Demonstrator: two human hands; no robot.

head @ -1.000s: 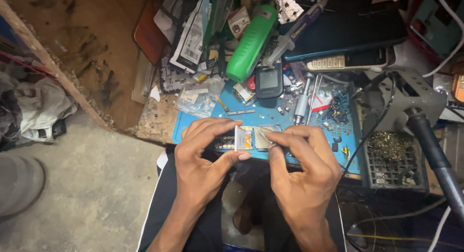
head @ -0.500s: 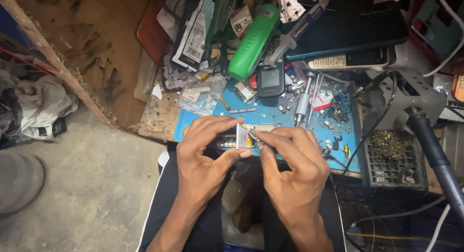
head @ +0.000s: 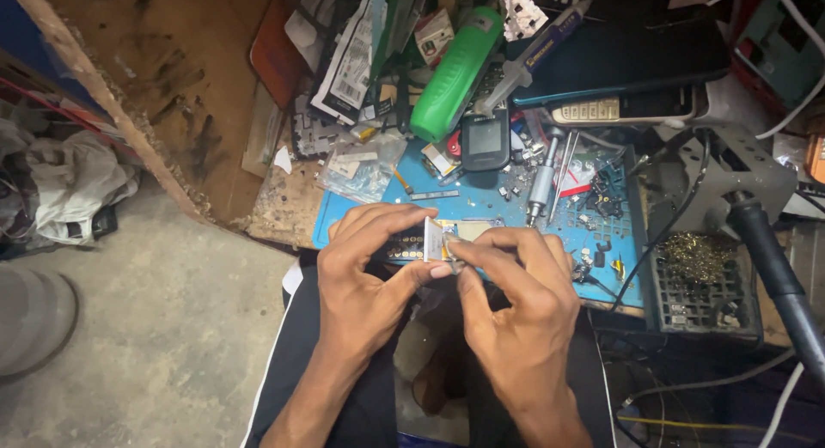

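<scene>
My left hand (head: 365,268) grips a small phone circuit board (head: 412,242) with gold contacts, thumb below and fingers over the top. My right hand (head: 516,285) pinches a thin metal tool or part (head: 449,243) against the board's right end; its tip is hidden by my fingers. Both hands hover above the near edge of a blue work mat (head: 593,242), over my lap.
The mat holds a screwdriver (head: 543,177), small screws and parts, and a small black phone (head: 485,140). Behind lie a green cylinder (head: 455,74), a dark tablet (head: 636,53) and packets. A soldering stand with brass wool (head: 700,259) sits right; concrete floor left.
My hands have closed in on each other; the right fingers moved left onto the board's end, covering more of it. The board stays in my left hand.
</scene>
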